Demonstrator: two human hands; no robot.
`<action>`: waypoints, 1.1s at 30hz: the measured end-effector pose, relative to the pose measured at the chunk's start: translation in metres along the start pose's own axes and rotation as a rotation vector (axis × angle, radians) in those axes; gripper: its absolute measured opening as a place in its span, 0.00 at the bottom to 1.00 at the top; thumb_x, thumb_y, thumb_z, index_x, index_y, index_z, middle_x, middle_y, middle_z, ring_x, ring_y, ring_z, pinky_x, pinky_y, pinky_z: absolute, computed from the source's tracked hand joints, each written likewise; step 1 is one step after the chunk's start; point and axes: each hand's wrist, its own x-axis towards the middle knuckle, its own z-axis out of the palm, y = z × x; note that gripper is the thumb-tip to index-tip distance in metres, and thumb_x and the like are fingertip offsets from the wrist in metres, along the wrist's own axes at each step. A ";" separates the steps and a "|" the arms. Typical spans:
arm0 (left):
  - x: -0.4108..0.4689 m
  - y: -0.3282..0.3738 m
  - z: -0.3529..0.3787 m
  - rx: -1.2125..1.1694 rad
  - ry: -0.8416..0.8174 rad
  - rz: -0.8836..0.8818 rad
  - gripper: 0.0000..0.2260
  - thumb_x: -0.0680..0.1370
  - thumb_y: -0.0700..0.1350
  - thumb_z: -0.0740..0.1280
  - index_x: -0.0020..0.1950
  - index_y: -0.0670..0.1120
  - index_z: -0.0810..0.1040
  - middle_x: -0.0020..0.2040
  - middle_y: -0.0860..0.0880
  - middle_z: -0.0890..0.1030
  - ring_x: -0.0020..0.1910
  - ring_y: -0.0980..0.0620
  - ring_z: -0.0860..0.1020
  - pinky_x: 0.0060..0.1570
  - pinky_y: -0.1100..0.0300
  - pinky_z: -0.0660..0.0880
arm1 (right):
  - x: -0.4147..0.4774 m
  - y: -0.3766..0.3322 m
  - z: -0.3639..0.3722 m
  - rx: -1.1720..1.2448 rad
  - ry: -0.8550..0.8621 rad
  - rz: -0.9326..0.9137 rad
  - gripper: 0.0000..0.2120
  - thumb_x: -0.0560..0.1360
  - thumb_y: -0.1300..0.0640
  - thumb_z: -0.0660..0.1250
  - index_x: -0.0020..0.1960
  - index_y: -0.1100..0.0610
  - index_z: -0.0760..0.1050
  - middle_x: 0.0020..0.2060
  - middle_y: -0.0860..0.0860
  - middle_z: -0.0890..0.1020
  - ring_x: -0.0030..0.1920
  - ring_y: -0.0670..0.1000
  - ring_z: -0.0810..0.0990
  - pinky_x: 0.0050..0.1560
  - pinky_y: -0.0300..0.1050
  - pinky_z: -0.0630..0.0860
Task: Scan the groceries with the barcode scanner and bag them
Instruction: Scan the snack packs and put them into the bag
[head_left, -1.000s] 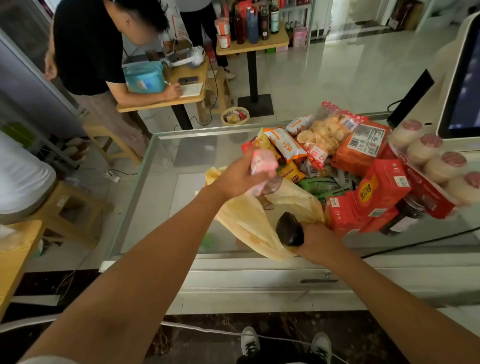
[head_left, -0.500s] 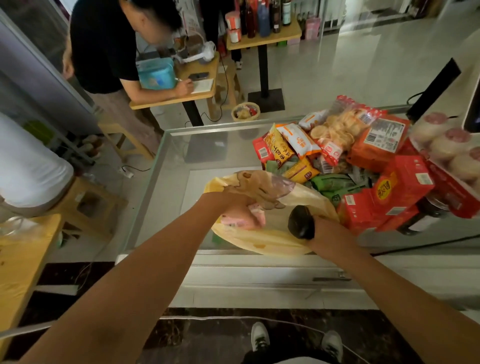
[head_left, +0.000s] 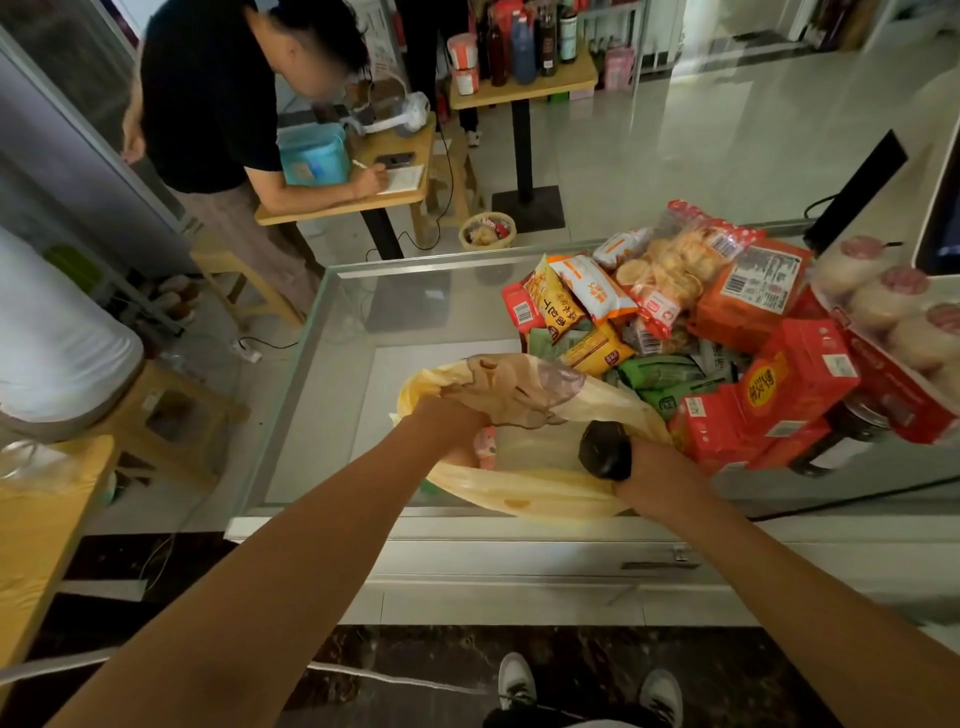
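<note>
Left hand inside yellow bag on desk, grip hidden, cannot tell; right hand grip curled round black scanner.

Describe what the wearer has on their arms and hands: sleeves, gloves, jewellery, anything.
Both forearms are bare, with no sleeve in view along them. The left hand and right hand are bare too: no gloves, and no watch or bracelet at either wrist. The left hand's fingers are hidden inside the yellow bag, and the right hand's are mostly out of sight, so rings cannot be judged.
</note>
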 end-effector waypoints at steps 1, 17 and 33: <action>0.000 -0.003 0.007 0.019 0.001 -0.055 0.31 0.72 0.61 0.68 0.74 0.56 0.67 0.71 0.51 0.73 0.71 0.45 0.69 0.68 0.52 0.67 | 0.000 0.000 0.000 0.007 0.002 0.002 0.12 0.72 0.56 0.67 0.55 0.49 0.75 0.41 0.47 0.80 0.44 0.50 0.78 0.43 0.43 0.75; -0.025 0.036 -0.051 -0.376 0.361 0.325 0.09 0.79 0.54 0.68 0.55 0.53 0.83 0.46 0.64 0.75 0.46 0.63 0.75 0.45 0.69 0.66 | -0.046 -0.009 -0.041 0.175 0.146 -0.117 0.17 0.73 0.54 0.70 0.60 0.50 0.73 0.39 0.44 0.77 0.46 0.52 0.80 0.45 0.47 0.77; 0.023 0.174 -0.081 -0.474 0.827 0.660 0.33 0.70 0.65 0.66 0.62 0.39 0.79 0.60 0.38 0.80 0.62 0.46 0.75 0.64 0.54 0.72 | -0.109 0.015 -0.095 0.801 0.592 -0.100 0.20 0.67 0.51 0.79 0.56 0.46 0.77 0.48 0.43 0.84 0.50 0.42 0.81 0.52 0.45 0.79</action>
